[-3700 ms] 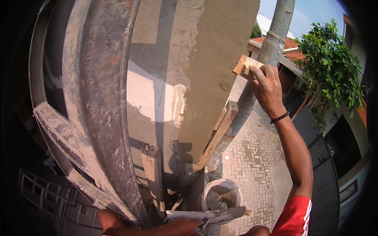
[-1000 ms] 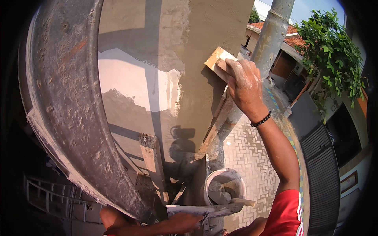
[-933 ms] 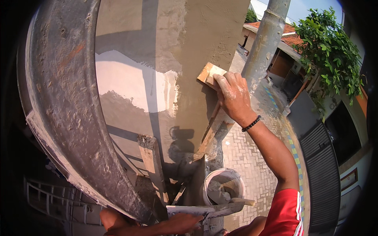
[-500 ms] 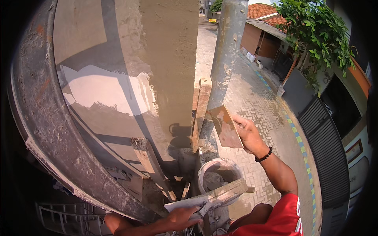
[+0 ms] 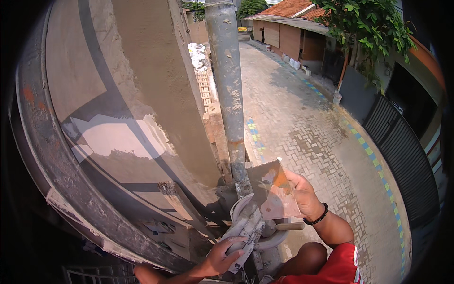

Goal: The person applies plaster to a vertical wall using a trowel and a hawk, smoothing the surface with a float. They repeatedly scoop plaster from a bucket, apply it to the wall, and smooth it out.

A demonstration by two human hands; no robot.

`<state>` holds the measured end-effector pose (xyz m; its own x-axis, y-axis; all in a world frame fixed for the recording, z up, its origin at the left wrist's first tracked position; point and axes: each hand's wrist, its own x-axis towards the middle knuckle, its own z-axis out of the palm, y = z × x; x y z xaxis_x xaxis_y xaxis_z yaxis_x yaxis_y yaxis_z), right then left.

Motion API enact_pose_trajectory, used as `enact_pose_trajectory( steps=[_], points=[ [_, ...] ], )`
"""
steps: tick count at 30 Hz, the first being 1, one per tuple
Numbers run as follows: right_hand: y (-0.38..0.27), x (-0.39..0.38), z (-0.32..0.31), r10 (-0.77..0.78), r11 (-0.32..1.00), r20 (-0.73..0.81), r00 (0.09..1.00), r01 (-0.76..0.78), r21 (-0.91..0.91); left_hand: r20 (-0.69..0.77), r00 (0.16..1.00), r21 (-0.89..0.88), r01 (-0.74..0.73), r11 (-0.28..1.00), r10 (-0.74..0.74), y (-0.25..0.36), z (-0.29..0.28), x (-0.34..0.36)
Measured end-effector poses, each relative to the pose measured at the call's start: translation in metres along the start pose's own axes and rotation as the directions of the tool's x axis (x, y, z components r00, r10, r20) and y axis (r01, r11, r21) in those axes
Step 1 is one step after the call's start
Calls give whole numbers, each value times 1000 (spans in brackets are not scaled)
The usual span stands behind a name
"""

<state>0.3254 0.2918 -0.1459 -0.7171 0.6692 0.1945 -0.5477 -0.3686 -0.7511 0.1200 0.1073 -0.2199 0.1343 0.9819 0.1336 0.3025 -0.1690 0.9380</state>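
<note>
My left hand (image 5: 221,257) is closed on the near end of a mortar-smeared wooden board (image 5: 245,231), which slants over a bucket (image 5: 273,244). Some of its fingers lie along the top face; the underside of the grip is hidden. Pinched by its right edge, a thin, flat, square plate (image 5: 270,191) with brown and pinkish stains is in my right hand (image 5: 303,196). The plate stands tilted just above the far end of the board. From the bucket a wooden handle (image 5: 289,226) sticks out below my right wrist; what it belongs to is mostly covered.
A partly plastered wall (image 5: 156,85) rises on the left, behind a curved, dirty metal beam (image 5: 35,132). A grey metal pole (image 5: 228,80) stands ahead, close to wooden planks (image 5: 218,135). A rough timber piece (image 5: 182,203) leans nearby. Paved street (image 5: 307,132) lies below right.
The view has turned right. My left hand has swung the board from nearly level to a steep slant, and my right hand has brought the plate lower, close to the board and bucket.
</note>
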Motion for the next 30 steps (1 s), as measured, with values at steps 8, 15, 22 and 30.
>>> enact_pose_trajectory(
  steps=[8,15,22,30],
  points=[
    [37,-26,-7,234,971,189,954,-221,-89,-76,990,-331,91,939,-122,12,8,46],
    [43,-36,-23,210,978,133,969,-206,-41,-65,984,-421,124,899,-166,27,11,55],
    [56,-36,-38,303,940,180,936,-325,103,-94,977,-367,147,918,-194,30,13,49],
    [74,-36,-40,376,922,204,904,-386,9,-81,994,-297,49,954,-76,12,6,36]
  ],
)
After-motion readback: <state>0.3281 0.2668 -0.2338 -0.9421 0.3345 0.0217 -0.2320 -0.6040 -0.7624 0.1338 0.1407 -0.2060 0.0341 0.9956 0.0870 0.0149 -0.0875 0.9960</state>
